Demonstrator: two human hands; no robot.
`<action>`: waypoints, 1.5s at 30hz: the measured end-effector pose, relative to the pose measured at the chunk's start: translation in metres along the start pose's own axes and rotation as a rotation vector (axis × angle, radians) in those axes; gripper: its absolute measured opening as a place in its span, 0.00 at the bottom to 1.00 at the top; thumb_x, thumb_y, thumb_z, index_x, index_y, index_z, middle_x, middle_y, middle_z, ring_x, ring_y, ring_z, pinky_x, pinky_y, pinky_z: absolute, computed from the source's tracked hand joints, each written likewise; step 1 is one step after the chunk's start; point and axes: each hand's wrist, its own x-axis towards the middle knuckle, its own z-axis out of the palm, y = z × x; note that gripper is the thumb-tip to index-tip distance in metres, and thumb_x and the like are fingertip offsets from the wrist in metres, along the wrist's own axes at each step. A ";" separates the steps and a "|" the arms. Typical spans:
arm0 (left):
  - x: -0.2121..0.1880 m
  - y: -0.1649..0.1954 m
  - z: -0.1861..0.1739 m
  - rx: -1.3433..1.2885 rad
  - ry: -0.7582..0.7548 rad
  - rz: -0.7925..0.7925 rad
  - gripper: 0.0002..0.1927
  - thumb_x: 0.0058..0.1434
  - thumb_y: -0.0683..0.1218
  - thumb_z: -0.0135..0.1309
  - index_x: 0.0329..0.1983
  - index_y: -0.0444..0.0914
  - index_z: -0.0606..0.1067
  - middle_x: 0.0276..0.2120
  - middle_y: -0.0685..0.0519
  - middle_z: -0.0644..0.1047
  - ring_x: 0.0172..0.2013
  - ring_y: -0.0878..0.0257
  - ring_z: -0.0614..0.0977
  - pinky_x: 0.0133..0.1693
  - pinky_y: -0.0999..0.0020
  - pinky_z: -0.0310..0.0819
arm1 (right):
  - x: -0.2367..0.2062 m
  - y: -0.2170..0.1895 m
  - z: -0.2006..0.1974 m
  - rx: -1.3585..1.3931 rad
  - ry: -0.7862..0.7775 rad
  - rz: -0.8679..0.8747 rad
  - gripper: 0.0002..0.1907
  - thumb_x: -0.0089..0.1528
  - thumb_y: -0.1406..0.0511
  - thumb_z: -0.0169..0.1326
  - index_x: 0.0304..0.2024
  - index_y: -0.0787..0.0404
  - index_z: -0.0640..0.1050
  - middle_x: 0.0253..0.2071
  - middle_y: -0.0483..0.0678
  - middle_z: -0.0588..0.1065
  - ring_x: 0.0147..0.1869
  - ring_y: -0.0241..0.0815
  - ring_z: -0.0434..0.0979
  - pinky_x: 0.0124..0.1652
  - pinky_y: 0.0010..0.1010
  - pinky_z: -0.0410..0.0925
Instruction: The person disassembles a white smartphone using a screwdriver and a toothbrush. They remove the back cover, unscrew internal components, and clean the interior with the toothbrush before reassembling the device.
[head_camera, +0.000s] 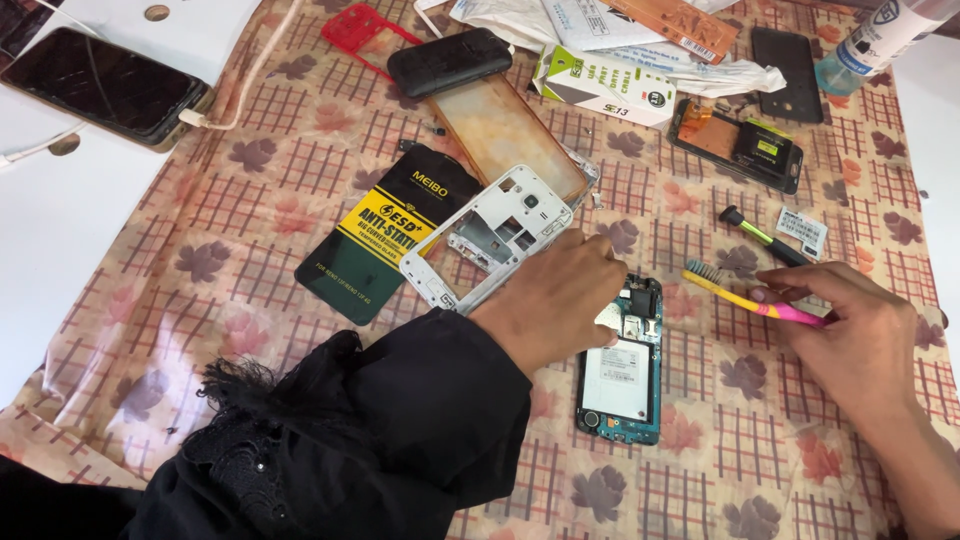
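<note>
The right hand (865, 335) pinches a yellow-and-pink toothbrush (752, 297) with its bristles aimed at the opened phone (622, 372), which the left hand (555, 300) seems to steady with curled fingers, grip unclear, the white frame (487, 236) lying beyond it on the tabletop (250, 260).

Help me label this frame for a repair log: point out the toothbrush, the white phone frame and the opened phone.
toothbrush (745, 297), head view, middle of the yellow handle.
white phone frame (470, 225), head view, left edge of the frame.
opened phone (621, 375), head view, white label on its inside.
</note>
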 end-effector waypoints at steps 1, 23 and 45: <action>0.000 -0.001 0.001 0.002 0.000 0.015 0.21 0.44 0.48 0.69 0.38 0.33 0.76 0.42 0.43 0.76 0.47 0.46 0.77 0.48 0.54 0.74 | 0.000 0.000 0.000 -0.004 -0.002 0.004 0.16 0.58 0.71 0.67 0.49 0.55 0.85 0.42 0.47 0.82 0.34 0.39 0.82 0.34 0.27 0.73; 0.005 0.005 0.004 0.055 -0.033 0.037 0.19 0.44 0.44 0.66 0.38 0.31 0.75 0.33 0.43 0.79 0.43 0.46 0.81 0.41 0.55 0.79 | -0.002 0.005 0.001 0.053 -0.063 -0.060 0.15 0.54 0.75 0.64 0.44 0.60 0.84 0.43 0.47 0.83 0.34 0.40 0.83 0.31 0.26 0.73; 0.005 0.002 -0.005 0.082 -0.122 0.028 0.21 0.47 0.50 0.69 0.38 0.34 0.76 0.40 0.44 0.77 0.47 0.46 0.79 0.45 0.55 0.76 | -0.040 -0.073 -0.003 0.228 -0.184 -0.849 0.15 0.51 0.57 0.70 0.38 0.54 0.84 0.35 0.41 0.80 0.35 0.37 0.82 0.26 0.28 0.74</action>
